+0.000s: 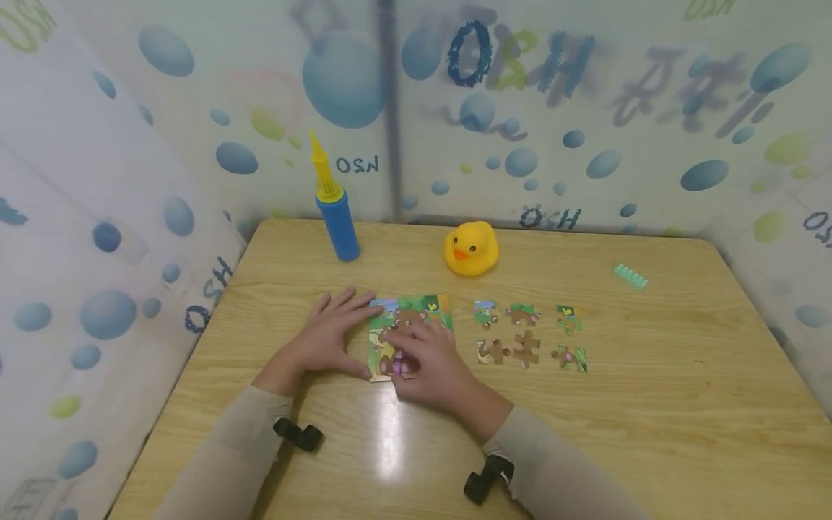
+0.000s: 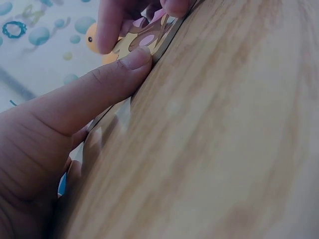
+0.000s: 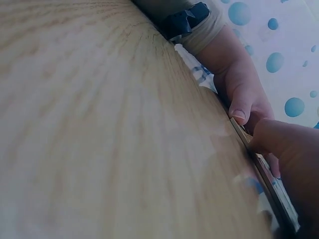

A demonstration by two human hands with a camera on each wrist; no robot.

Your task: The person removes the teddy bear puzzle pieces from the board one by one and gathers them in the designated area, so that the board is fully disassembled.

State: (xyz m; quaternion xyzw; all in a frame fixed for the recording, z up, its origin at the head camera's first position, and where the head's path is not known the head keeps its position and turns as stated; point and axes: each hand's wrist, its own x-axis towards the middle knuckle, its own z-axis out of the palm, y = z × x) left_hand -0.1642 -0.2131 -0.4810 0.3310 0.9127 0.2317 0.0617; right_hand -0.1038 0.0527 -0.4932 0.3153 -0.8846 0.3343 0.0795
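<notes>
A square puzzle board [image 1: 378,339] with a bear picture lies on the table. My left hand [image 1: 331,332] spreads along its left side, forefinger at the upper corner and thumb at the lower one. In the left wrist view the left thumb [image 2: 99,94] presses on the board's edge. Over the board's lower part, my right hand [image 1: 435,365] pinches a puzzle piece [image 1: 398,363] with pink and purple on it between thumb and forefinger; the fingers hide much of it. The right wrist view shows the right thumb [image 3: 269,137] at the board's near edge.
Right of the board, several loose puzzle pieces [image 1: 526,343] lie in two rows. A yellow rubber duck [image 1: 477,249] sits behind the board, and a blue-and-yellow hand pump [image 1: 339,227] stands at the back left. A mint toy brick [image 1: 630,276] lies at the back right.
</notes>
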